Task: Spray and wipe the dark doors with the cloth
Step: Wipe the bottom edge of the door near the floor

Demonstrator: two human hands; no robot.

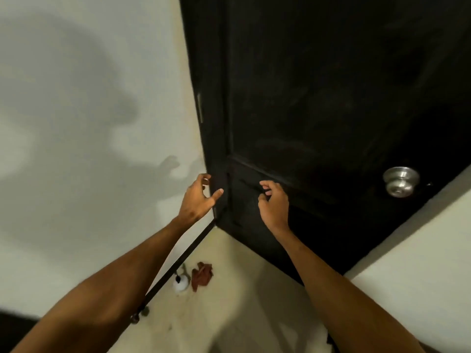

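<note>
while bottle [181, 283] stands, cloth [201, 275] beside

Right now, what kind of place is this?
Probably a home interior, at a room corner: a dark panelled door with a round metal knob, plain pale walls, and a spray bottle beside a reddish cloth on the floor.

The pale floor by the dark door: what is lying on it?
On the pale floor lie a crumpled reddish-brown cloth and a white spray bottle beside it. The forearms hide other parts of the floor.
</note>
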